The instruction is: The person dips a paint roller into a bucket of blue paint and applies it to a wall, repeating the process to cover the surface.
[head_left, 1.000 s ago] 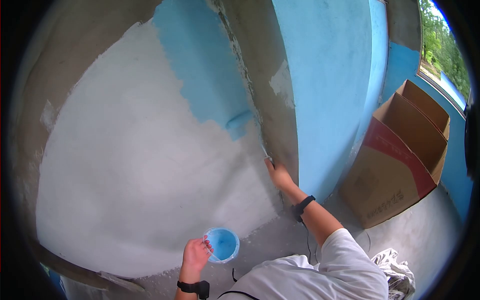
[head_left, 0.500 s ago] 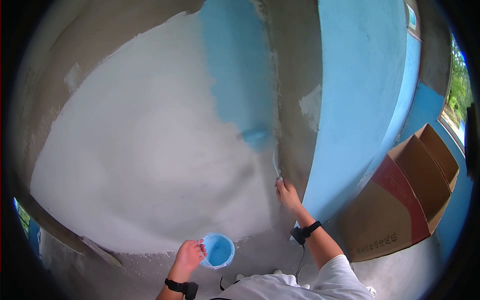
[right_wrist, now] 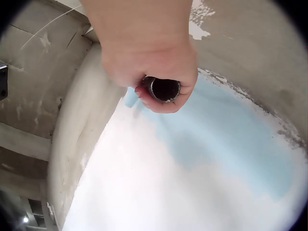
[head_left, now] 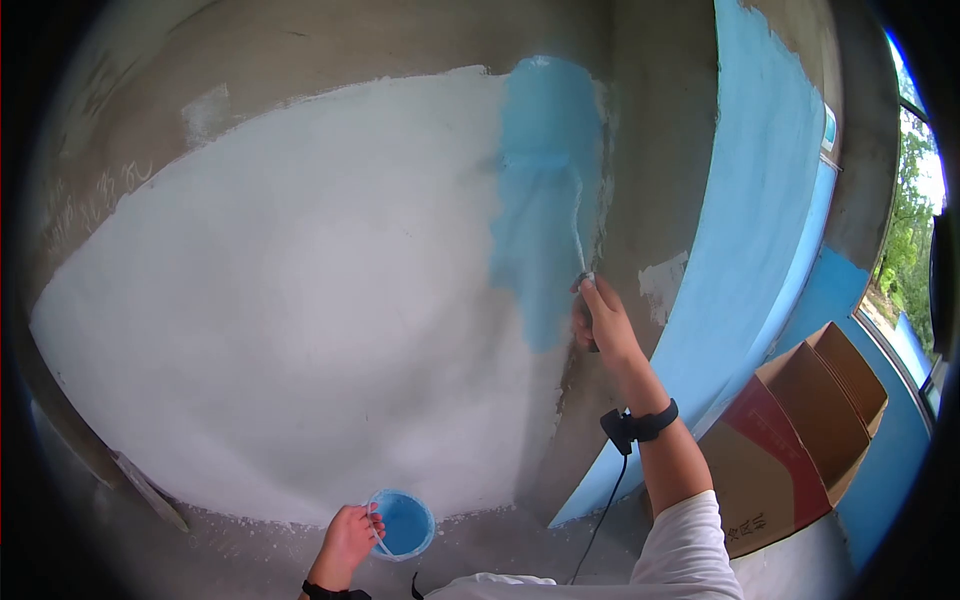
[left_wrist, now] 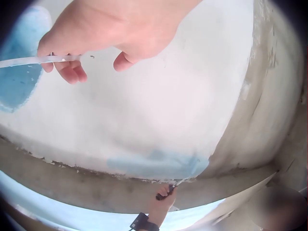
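Note:
My right hand grips the dark handle of a paint roller, its thin frame rising to a roller head against the blue patch on the white wall. In the right wrist view the fingers curl round the handle's hollow end. My left hand holds the pale handle of a bucket with blue paint inside, low in front of the wall. The left wrist view shows the fingers of this hand curled round that handle.
A tall open cardboard box stands at the right beside a blue wall section and a window. A bare grey strip separates the painted surfaces. A black cable hangs from the right wrist.
The roller and right hand have moved up the wall, and the roller head is now high on the blue patch. The head view has shifted; the bucket remains in the left hand.

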### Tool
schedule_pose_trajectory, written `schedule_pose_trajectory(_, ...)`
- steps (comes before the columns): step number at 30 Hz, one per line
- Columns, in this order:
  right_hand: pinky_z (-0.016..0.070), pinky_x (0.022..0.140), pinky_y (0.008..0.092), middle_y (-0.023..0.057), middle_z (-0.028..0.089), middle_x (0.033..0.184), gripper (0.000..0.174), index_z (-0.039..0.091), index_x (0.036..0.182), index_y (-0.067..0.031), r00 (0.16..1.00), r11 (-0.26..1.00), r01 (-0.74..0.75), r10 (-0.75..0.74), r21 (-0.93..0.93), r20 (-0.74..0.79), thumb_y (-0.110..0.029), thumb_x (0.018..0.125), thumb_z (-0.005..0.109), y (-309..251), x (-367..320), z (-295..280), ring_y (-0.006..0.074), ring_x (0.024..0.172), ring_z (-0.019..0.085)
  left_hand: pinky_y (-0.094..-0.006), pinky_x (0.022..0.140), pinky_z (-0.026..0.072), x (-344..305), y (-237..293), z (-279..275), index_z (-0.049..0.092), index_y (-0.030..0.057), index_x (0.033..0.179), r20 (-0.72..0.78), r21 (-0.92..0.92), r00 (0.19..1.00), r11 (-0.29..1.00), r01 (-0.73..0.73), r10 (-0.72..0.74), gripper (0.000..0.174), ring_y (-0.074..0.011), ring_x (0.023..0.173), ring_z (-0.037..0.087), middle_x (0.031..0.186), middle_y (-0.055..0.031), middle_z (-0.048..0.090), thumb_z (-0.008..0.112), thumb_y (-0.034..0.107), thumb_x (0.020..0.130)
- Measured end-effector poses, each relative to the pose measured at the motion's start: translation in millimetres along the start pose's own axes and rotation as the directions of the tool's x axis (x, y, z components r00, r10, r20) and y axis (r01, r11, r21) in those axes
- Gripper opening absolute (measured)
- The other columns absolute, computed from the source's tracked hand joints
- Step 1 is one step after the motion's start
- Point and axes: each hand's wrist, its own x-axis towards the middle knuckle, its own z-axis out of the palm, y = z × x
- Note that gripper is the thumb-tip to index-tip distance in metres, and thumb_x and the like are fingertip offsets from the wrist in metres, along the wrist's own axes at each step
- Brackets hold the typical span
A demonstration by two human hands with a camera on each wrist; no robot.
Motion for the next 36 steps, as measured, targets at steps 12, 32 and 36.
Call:
schedule_pose_trajectory(12, 0.0307, 0.044, 0.0256, -0.0022, 0.039, 0.061, 0.034, 0.047, 0.096, -0.0094, 0.988, 0.987, 0.093, -0.107, -0.129, -0.111, -0.043, 0.102, 0.047, -91, 59, 47, 0.0077, 0.048, 0.035, -0.0391, 0.084, 0.0458, 22, 48, -46, 0.059, 0.0049, 0.106, 0.038, -0.002, 0.999, 1.0, 0.026, -0.026, 0.032, -0.0236, 0.089, 0.057, 0.096, -0.0083, 0.059, 0.052, 0.03, 0.087)
schedule_pose_trajectory(32, 0.032, 0.037, 0.0285, -0.0004, 0.038, 0.057, 0.041, 0.043, 0.087, -0.0059, 0.943, 0.856, -0.279, 0.159, -0.436, -0.292, -0.042, 0.104, 0.04, 20, -40, 40, 0.0112, 0.039, 0.035, -0.0398, 0.085, 0.046, 70, 63, -110, 0.059, 0.0029, 0.108, 0.192, 0.037, 0.971, 0.99, 0.139, -0.143, 0.033, -0.0253, 0.088, 0.056, 0.097, -0.0114, 0.06, 0.051, 0.028, 0.088)
schedule_pose_trajectory(36, 0.0312, 0.036, 0.0289, -0.0007, 0.038, 0.057, 0.042, 0.043, 0.086, -0.0058, 0.963, 0.818, -0.146, -0.013, -0.556, -0.271, -0.044, 0.104, 0.041, -24, -14, 64, 0.0117, 0.038, 0.034, -0.0414, 0.085, 0.0458, 74, 50, -121, 0.059, 0.0028, 0.108, 0.177, 0.042, 0.964, 0.98, 0.193, -0.197, 0.034, -0.0261, 0.089, 0.056, 0.098, -0.0123, 0.06, 0.05, 0.029, 0.088)
